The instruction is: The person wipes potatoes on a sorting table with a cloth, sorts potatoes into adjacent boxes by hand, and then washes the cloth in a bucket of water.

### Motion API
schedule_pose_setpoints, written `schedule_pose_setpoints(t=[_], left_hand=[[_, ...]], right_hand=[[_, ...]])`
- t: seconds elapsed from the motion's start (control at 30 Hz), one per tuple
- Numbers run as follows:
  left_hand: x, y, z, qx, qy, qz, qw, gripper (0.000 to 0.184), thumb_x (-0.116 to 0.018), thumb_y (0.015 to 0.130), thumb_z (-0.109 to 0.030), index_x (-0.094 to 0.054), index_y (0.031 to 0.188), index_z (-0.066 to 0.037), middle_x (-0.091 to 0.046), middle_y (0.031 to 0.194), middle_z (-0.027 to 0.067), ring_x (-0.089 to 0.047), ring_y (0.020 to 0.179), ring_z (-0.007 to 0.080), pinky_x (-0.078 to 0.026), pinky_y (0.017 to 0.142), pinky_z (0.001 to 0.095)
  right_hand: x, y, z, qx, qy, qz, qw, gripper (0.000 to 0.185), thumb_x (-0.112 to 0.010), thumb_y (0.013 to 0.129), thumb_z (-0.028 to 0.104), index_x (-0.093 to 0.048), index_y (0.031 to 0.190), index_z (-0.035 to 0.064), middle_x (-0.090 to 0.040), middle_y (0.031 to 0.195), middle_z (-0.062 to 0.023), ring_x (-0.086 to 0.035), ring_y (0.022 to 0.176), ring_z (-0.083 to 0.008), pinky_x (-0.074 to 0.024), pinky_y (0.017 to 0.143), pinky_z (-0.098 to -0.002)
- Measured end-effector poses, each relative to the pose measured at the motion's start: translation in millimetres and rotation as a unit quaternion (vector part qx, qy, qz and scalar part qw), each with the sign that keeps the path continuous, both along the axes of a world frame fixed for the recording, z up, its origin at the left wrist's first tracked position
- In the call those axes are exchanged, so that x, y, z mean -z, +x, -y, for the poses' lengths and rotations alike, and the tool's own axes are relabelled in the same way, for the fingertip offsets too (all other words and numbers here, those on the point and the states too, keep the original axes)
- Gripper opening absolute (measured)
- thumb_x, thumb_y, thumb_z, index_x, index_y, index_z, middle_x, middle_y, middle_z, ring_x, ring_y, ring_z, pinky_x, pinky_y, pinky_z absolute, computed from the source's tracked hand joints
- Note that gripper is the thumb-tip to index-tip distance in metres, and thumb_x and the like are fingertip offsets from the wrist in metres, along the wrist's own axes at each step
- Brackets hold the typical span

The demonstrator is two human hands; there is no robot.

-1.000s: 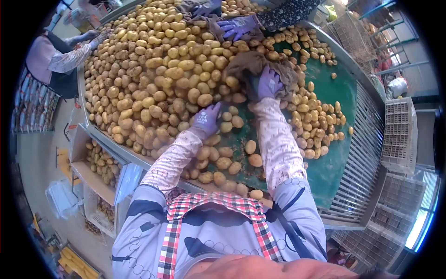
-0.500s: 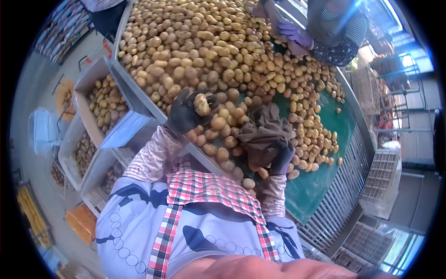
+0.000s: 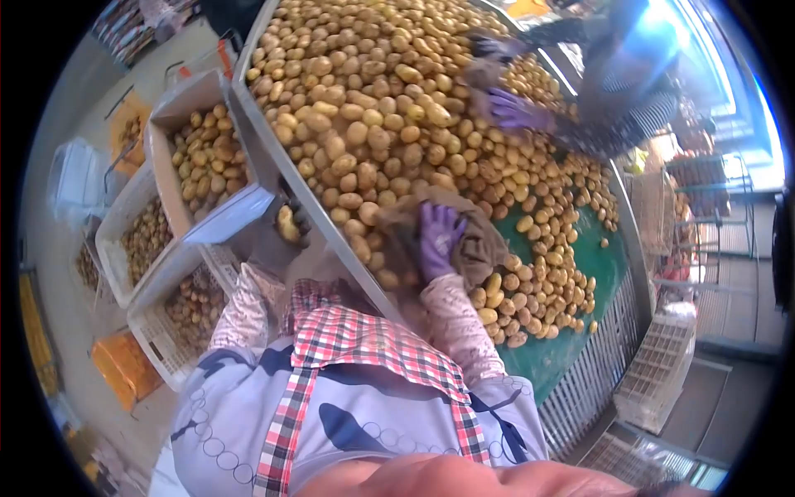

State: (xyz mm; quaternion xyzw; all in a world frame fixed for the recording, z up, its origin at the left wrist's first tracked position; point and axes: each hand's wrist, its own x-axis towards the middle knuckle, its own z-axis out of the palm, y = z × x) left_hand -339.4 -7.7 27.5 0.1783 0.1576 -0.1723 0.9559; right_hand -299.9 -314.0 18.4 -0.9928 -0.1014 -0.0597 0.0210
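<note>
My left hand, in a dark-palmed glove, is closed around a potato, between the cardboard box and the sorting table's near edge. The glove is partly blurred against the dark background. On the table, my right hand in a purple glove grips a crumpled brown cloth, its fingers bent over the top. The cloth rests on the heap of potatoes, with more potatoes on both sides of it.
A co-worker's purple-gloved hand reaches over the heap from the far side. At the left stand a cardboard box and white crates holding potatoes. A slatted metal section and stacked crates are at the right.
My left hand has moved off the heap to the left, past the table's edge, with the potato. My right hand has pushed the cloth up and left over the potatoes.
</note>
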Motion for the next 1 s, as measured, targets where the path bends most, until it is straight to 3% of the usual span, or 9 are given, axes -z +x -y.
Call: schedule_pose_setpoints(t=[0.13,0.23,0.3,0.37,0.47,0.53,0.67,0.73,1.0], left_hand=[[89,-8,24,-0.234,0.465,-0.022,0.854,0.027,-0.052,0.093,-0.036,-0.058,0.098,-0.01,-0.059,0.081,0.0025,-0.057,0.075,0.0172,-0.048,0.062,0.0317],[39,-23,7,-0.07,0.378,0.227,0.895,0.031,-0.056,0.09,-0.033,-0.059,0.107,-0.007,-0.063,0.098,0.0124,-0.062,0.092,0.0257,-0.053,0.078,0.0403],[38,-22,-4,-0.062,0.073,0.073,0.993,0.036,-0.055,0.09,-0.037,-0.058,0.109,-0.006,-0.062,0.101,0.0129,-0.061,0.093,0.0276,-0.052,0.081,0.0416],[41,-18,-10,-0.093,-0.125,-0.032,0.987,0.039,-0.054,0.09,-0.039,-0.058,0.111,-0.006,-0.061,0.105,0.0133,-0.06,0.096,0.0289,-0.051,0.085,0.0425],[41,-19,-38,-0.225,-0.114,-0.013,0.968,0.04,-0.053,0.091,-0.039,-0.057,0.114,-0.006,-0.061,0.11,0.0136,-0.058,0.103,0.0298,-0.05,0.089,0.0434],[40,-24,-56,-0.318,-0.094,0.003,0.943,0.041,-0.052,0.092,-0.039,-0.057,0.116,-0.007,-0.06,0.113,0.0139,-0.056,0.108,0.0305,-0.049,0.091,0.044],[1,-48,-82,-0.28,-0.161,0.103,0.941,0.046,-0.051,0.092,-0.042,-0.055,0.121,-0.007,-0.053,0.128,0.0156,-0.05,0.12,0.0335,-0.043,0.1,0.0494],[0,-50,-91,-0.295,-0.14,0.103,0.94,0.047,-0.051,0.092,-0.043,-0.053,0.123,-0.007,-0.049,0.133,0.0163,-0.047,0.123,0.0344,-0.043,0.1,0.0504],[16,-42,-73,-0.315,-0.059,0.007,0.947,0.043,-0.05,0.094,-0.035,-0.049,0.129,-0.01,-0.052,0.13,0.0162,-0.054,0.114,0.0317,-0.055,0.079,0.0394]], right_hand=[[-28,77,5,0.025,0.061,0.065,0.996,0.044,-0.058,0.084,0.044,-0.055,0.115,0.0123,-0.055,0.115,-0.0091,-0.047,0.111,-0.0276,-0.0343,0.092,-0.0485],[-26,87,-5,0.124,0.013,0.06,0.99,0.048,-0.059,0.081,0.053,-0.061,0.111,0.0161,-0.058,0.116,-0.0089,-0.05,0.113,-0.0288,-0.0373,0.09,-0.0477],[10,87,16,0.085,0.018,0.115,0.989,0.052,-0.059,0.078,0.057,-0.06,0.113,0.0174,-0.056,0.122,-0.0098,-0.046,0.118,-0.0297,-0.0302,0.097,-0.0515],[2,68,26,0.022,0.08,0.062,0.995,0.052,-0.067,0.077,0.048,-0.059,0.113,0.0112,-0.057,0.119,-0.0105,-0.049,0.113,-0.0296,-0.0323,0.098,-0.0458],[2,44,37,0.055,0.344,-0.056,0.936,0.039,-0.066,0.082,0.035,-0.058,0.106,0.0046,-0.06,0.103,-0.0098,-0.054,0.101,-0.0242,-0.0416,0.087,-0.0355],[17,18,44,0.127,0.64,-0.053,0.756,0.029,-0.061,0.087,0.028,-0.058,0.099,0.0018,-0.061,0.093,-0.0076,-0.055,0.091,-0.0199,-0.0456,0.077,-0.0316],[-23,-5,110,-0.014,0.742,-0.131,0.658,0.015,-0.045,0.094,0.011,-0.057,0.095,0.0005,-0.059,0.087,-0.0039,-0.054,0.075,-0.0133,-0.0483,0.068,-0.028],[-25,-15,135,0.12,0.624,0.048,0.771,0.023,-0.045,0.092,0.009,-0.053,0.112,-0.001,-0.058,0.105,-0.0103,-0.055,0.093,-0.0181,-0.0471,0.081,-0.0318],[6,-42,159,0.113,0.605,-0.035,0.787,0.05,-0.046,0.089,0.008,-0.034,0.137,0.0023,-0.037,0.138,-0.013,-0.036,0.126,-0.0252,-0.0265,0.107,-0.0417]])
